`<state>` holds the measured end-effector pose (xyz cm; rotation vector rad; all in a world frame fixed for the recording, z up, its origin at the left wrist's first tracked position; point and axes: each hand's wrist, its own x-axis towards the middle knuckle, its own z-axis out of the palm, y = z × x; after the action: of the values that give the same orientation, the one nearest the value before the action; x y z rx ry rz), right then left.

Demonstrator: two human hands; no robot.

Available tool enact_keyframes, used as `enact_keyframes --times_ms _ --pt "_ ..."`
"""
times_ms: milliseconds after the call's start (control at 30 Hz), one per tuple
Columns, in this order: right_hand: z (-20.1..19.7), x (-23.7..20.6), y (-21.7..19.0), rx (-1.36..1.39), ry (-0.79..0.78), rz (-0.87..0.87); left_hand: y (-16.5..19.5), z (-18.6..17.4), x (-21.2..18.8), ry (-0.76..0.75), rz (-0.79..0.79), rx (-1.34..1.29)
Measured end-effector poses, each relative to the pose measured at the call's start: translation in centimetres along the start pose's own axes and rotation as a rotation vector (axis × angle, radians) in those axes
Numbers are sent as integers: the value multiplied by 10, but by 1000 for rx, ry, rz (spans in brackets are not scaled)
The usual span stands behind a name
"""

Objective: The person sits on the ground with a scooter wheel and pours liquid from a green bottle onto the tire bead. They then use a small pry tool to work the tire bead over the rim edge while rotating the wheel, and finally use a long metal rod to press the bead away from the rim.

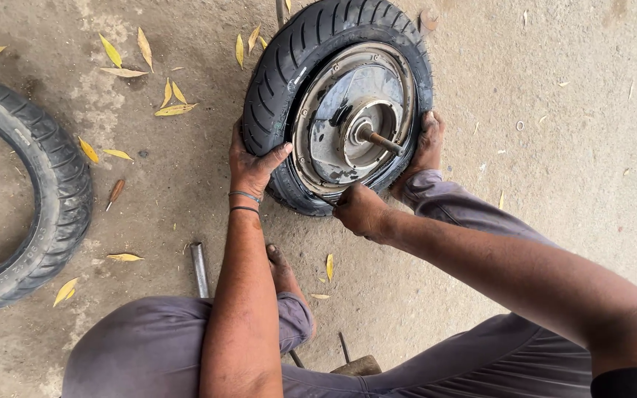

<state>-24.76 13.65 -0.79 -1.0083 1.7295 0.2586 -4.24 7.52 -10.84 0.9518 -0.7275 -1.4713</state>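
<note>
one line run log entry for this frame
left hand: grips black rubber tyre | right hand: presses tyre's lower edge at silver metal rim | wheel upright on concrete floor

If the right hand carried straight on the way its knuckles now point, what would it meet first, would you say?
The right hand already presses the tyre at its lower bead; going on up it would probably meet the metal hub first, then the axle, though depth is unclear.
</note>
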Motion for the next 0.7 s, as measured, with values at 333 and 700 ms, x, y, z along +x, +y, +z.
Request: enact_keyframes --times_ms 333,700 --pt "71 -38 -20 461 72 -17 -7 14 6 67 80 236" --pt "61 -40 -13 294 94 -56 10 22 3 21 51 140"
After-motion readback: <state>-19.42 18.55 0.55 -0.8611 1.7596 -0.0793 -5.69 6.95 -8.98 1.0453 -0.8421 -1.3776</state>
